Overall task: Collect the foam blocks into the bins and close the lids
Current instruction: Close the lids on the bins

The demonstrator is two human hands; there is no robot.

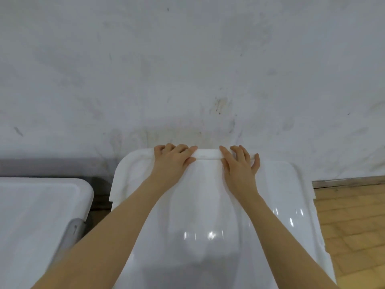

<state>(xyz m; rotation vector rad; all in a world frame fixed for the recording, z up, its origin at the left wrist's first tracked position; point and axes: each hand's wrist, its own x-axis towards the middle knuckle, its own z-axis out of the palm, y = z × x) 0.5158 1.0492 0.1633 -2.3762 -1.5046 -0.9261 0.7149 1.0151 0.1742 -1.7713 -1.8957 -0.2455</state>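
White lid (208, 215) under left hand (171, 161) and right hand (239, 165), fingers pressing flat.

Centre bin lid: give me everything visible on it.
The centre lid is white, glossy, plastic-looking, with rounded corners, a raised rim and a handle bar along its far edge by the wall. It looks lowered over the bin and hides the inside. The left hand and the right hand rest on the far edge either side of the bar, fingers over it. Whether it is latched cannot be told.
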